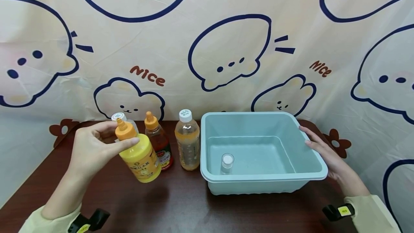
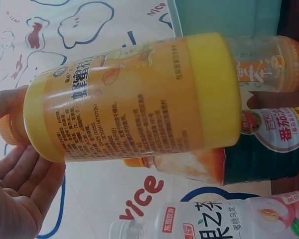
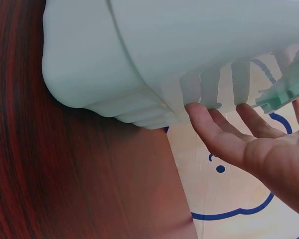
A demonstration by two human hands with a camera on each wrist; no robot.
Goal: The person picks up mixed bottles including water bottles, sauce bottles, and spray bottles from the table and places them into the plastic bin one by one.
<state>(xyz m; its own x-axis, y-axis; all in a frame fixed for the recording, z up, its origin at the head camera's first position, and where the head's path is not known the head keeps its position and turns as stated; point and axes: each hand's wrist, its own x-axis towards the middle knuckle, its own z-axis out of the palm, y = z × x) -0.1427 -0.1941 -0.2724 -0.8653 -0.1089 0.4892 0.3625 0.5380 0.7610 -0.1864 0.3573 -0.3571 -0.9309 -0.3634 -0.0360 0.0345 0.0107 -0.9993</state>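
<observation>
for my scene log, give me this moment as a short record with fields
left hand: grips honey mustard bottle near its orange cap, tilted above table
right hand: fingers touch the right side of the light-blue basin
in basin: white-capped clear container
standing left of basin: ketchup bottle, white-capped drink bottle
partly hidden in head view: peach oolong bottle

Four bottles [image 1: 142,164], one tub [image 1: 258,155], one white-capped container [image 1: 227,163].
</observation>
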